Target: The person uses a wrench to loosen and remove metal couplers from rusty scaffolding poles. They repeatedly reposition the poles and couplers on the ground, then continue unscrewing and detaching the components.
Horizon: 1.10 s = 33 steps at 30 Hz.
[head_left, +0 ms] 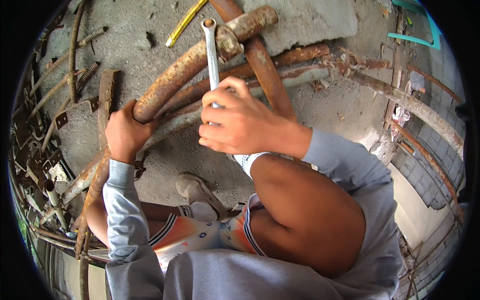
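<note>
My right hand [240,117] is closed around the shaft of a silver ring wrench [212,60]. The wrench's ring end sits around a rusty nut or bolt end, beside a rusty pipe clamp [229,44]. That clamp wraps a thick rusty pipe [177,75], which slants from lower left to upper right. Around the near end of this pipe my left hand [126,131] is wrapped. Another rusty pipe [267,75] crosses beneath it at the clamp.
More rusty pipes [405,102] lie on the concrete floor below and to the right. Scrap rods and brackets [37,145] crowd the left side. A yellow strip like a folding rule [186,22] lies at the top, and a turquoise frame [412,39] at the upper right.
</note>
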Tool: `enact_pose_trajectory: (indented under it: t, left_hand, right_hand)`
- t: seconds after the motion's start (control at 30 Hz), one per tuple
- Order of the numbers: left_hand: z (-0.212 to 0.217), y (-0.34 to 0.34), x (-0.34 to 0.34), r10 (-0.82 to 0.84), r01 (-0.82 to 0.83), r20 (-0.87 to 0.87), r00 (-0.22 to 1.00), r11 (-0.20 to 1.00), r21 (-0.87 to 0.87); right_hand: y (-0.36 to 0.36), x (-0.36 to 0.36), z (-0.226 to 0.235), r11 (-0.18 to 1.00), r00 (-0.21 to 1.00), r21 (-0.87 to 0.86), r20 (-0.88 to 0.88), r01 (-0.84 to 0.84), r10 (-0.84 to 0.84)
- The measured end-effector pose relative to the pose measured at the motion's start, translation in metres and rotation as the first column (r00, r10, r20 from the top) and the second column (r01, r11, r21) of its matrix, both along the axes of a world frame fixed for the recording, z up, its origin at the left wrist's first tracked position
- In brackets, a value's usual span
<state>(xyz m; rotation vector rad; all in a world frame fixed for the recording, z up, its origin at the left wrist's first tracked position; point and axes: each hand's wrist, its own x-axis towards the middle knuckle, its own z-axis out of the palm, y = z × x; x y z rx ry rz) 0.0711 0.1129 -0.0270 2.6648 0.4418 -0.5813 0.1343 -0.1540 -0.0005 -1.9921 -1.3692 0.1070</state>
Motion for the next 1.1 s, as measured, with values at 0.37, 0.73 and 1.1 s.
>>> enact_pose_trajectory:
  t: [0.37,0.73,1.1]
  left_hand:
    - [0.001,0.004,-0.004,-0.006,0.006,-0.022,1.0,1.0,0.018]
    - [0.006,-0.003,0.001,-0.027,0.028,-0.025,0.999,0.998,0.053]
    - [-0.003,0.009,-0.008,-0.044,0.045,-0.003,0.999,0.998,0.034]
  right_hand:
    - [-0.088,0.057,-0.002,0.786,0.786,-0.145,-0.068,0.601,-0.614]
    - [0.076,0.32,-0.142,0.788,0.772,-0.328,-0.212,0.522,-0.599]
    - [0.059,0.008,-0.026,0.93,0.94,-0.181,0.064,-0.319,0.335]
